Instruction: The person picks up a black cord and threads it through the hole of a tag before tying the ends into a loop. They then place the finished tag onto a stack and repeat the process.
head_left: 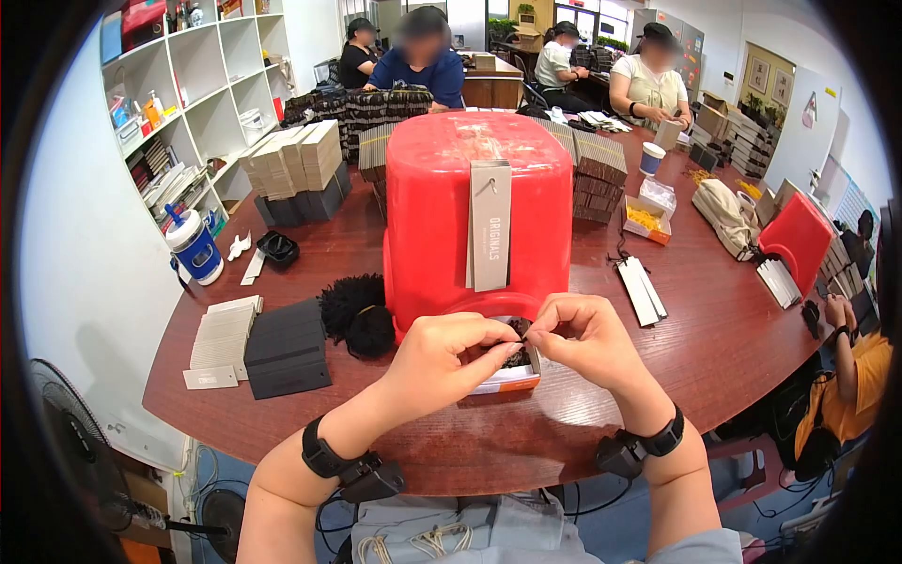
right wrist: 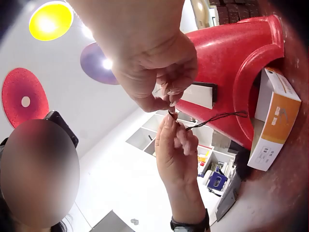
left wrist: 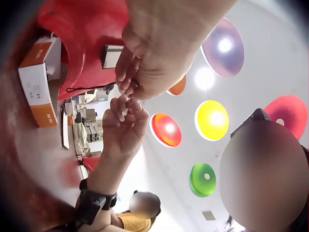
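Both hands meet fingertip to fingertip in front of an upturned red plastic stool (head_left: pixel 427 216). My left hand (head_left: pixel 451 355) pinches a thin black cord (right wrist: pixel 217 117), whose looped end trails out towards the stool in both wrist views. The right hand (head_left: pixel 590 340) pinches the same cord at its end, thumb against forefinger. Fingers hide the exact spot where they work it. Right under them, a small white and orange box (right wrist: pixel 277 125) with dark cords inside sits partly within the stool's arched opening. Grey tags (head_left: pixel 490 226) printed ORIGINALS hang on the stool's face.
To the left lie a row of light tags (head_left: pixel 224 338), dark cards (head_left: pixel 287 346) and a black cord bundle (head_left: pixel 362 315). White strips (head_left: pixel 642 291) and a box of yellow pieces (head_left: pixel 648 218) are on the right. Other people sit around the table.
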Available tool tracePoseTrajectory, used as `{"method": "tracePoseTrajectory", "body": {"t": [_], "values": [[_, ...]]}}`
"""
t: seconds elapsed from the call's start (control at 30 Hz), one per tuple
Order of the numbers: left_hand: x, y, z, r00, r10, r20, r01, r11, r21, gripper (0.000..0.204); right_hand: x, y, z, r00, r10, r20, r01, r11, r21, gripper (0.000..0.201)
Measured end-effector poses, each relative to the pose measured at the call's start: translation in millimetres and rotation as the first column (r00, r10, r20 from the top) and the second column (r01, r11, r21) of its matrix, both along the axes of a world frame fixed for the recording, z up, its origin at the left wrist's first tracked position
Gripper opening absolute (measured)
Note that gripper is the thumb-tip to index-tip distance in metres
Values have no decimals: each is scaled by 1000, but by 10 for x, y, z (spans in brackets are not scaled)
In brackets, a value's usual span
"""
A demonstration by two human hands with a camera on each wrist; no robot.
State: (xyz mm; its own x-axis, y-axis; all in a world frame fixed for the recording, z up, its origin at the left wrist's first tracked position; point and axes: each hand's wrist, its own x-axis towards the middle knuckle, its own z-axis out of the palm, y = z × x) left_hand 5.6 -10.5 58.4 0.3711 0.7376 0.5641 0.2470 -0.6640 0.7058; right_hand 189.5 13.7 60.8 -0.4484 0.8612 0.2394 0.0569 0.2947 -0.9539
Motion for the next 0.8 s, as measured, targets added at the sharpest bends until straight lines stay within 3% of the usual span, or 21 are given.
{"method": "tracePoseTrajectory", "body": {"t": [0.03, 0.07, 0.13, 0.17, 0.23, 0.37, 0.47, 0.57, 0.7, 0.77, 0.8], "values": [[2, -10, -7, 996, -27, 82, 40, 987, -153, 12, 2, -6, 7, 999, -5, 49, 1, 997, 81, 7], [-2, -7, -7, 996, -26, 82, 39, 987, -154, 12, -6, -17, 14, 999, -4, 49, 0, 997, 80, 7], [-15, 5, -5, 967, -49, 250, 158, 884, -439, 12, -44, -39, 27, 993, -82, 86, 49, 940, 337, 9], [-11, 7, -16, 967, -47, 250, 157, 885, -439, 12, -66, -42, 20, 993, -81, 87, 47, 940, 337, 9], [21, 24, -55, 891, 40, 453, 210, 847, -488, 12, -107, -41, -16, 1000, -7, -17, 9, 992, 123, 11], [94, 20, -107, 832, 107, 545, 219, 838, -499, 9, -156, -27, -126, 992, 70, -106, -71, 997, -6, 11], [58, 46, -116, 811, 90, 578, 277, 811, -515, 9, -115, -16, -84, 990, 72, -124, -78, 996, -44, 9], [53, 22, -86, 843, 44, 537, 296, 795, -530, 13, -70, 12, -57, 985, 139, -98, -135, 990, 49, 7], [28, 29, -70, 911, -19, 412, 247, 824, -509, 13, 28, 70, -28, 951, 304, -62, -305, 952, -7, 7], [30, 6, -32, 901, -61, 430, 317, 769, -555, 14, 59, 96, -18, 932, 356, -74, -359, 932, -38, 7], [23, 16, -51, 900, -61, 431, 318, 767, -556, 14, 74, 104, 15, 929, 369, 19, -369, 927, 70, 7]]}}
